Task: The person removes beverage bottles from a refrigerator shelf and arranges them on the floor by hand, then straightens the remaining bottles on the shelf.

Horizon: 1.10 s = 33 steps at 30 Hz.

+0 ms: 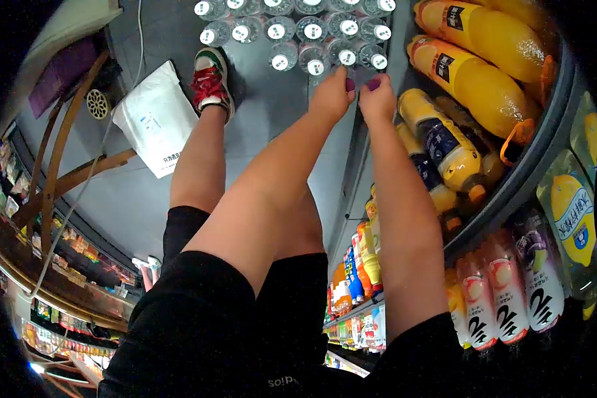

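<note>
Reaching down to the bottles (315, 67) standing on the floor (262, 132), the left hand (331, 97) and right hand (378, 103) are curling their fingers, whether around anything I cannot tell, and seemingly needing steadiness beside close neighbours.

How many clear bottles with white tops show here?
16 clear bottles: six in the far row, six in the middle row, four in the near row. More may be cut off at the top edge.
</note>
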Available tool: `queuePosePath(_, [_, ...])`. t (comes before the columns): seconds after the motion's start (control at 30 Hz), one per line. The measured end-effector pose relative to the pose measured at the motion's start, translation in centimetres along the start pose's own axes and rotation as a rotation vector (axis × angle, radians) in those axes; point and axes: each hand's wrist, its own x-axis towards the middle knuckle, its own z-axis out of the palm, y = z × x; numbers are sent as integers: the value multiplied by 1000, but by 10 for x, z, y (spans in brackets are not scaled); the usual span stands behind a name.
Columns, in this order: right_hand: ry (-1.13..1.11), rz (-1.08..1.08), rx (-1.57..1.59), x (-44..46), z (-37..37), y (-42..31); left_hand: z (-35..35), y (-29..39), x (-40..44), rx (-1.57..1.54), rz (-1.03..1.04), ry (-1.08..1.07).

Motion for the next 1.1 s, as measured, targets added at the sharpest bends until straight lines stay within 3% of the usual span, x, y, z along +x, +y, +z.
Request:
queuePosePath(0.1, [-15, 41, 144, 2, 5, 6, -4, 5, -5, 0, 44, 38])
queuePosePath(0.2, [48, 12, 239, -11, 2, 10, -16, 19, -25, 48, -49, -1])
queuePosePath(0.33, [-159, 149, 271, -42, -8, 33, -44, 27, -72, -12, -19, -80])
queuePosePath(0.37, [-180, 186, 274, -55, -3, 42, -58, 33, -85, 8, -114, -202])
queuePosePath(0.43, [-326, 301, 327, -86, -30, 31, -79, 36, -115, 61, -175, -372])
queuePosePath(0.47, [-449, 372, 378, -105, -51, 14, -87, 33, -127, 99, -136, -416])
queuePosePath(0.53, [-483, 413, 350, -138, -84, -10, -123, 57, -156, 195, -48, -444])
queuePosePath(0.63, [-487, 333, 413, -185, -139, -52, -171, 98, -182, 313, 26, -427])
queuePosePath(0.73, [-509, 207, 432, -228, -200, -97, -232, 161, -202, 243, 116, -485])
queuePosePath(0.77, [-459, 202, 450, -242, -222, -113, -242, 169, -204, 275, 160, -429])
queuePosePath(0.83, [-286, -115, 340, -278, -275, -145, -265, 206, -213, 328, 268, -404])
queuePosePath(0.93, [-167, -224, 318, -317, -338, -163, -296, 275, -236, 247, 345, -396])
queuePosePath(1.03, [25, -181, 252, -353, -396, -168, -284, 302, -234, 53, 520, -458])
queuePosePath(1.1, [159, -127, 384, -375, -428, -163, -285, 351, -252, 76, 541, -573])
